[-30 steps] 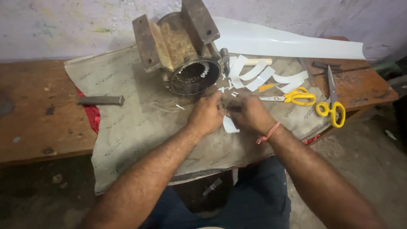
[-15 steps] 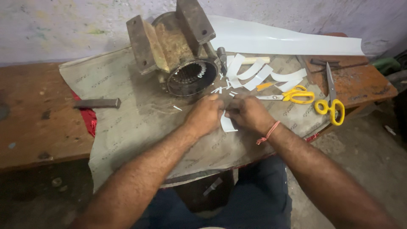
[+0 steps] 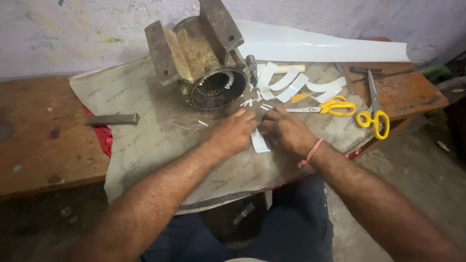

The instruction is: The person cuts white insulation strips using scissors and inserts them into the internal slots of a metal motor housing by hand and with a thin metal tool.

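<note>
Hands meet near the middle of a wooden bench (image 3: 43, 145), seen from a head camera looking down. The left hand (image 3: 236, 132) and right hand (image 3: 286, 132) both have their fingers curled together onto a small white paper strip (image 3: 259, 141), pinching its upper end while the lower end lies flat on a grey sheet (image 3: 145, 121) that covers the middle of the bench. Working with both hands at one point suggests the strip is being folded or creased, though the fingertips hide the exact grip. A red thread band (image 3: 308, 153) circles the right wrist.

Just beyond the hands, toward the wall edge, one rusty motor stator housing (image 3: 204, 63) lies on its side, its slotted bore facing the person, probably so the slots are easy to reach. Several cut white strips (image 3: 291, 85) lie to its right, with tiny white offcuts scattered between them and the hands. Two yellow-handled scissors lie within the right hand's reach: one pair (image 3: 330, 106) near the strips, the other pair (image 3: 374, 114) toward the right end. One large white sheet (image 3: 315, 46) curls along the wall edge. One dark metal bar (image 3: 112, 119) rests at the grey sheet's left edge.
</note>
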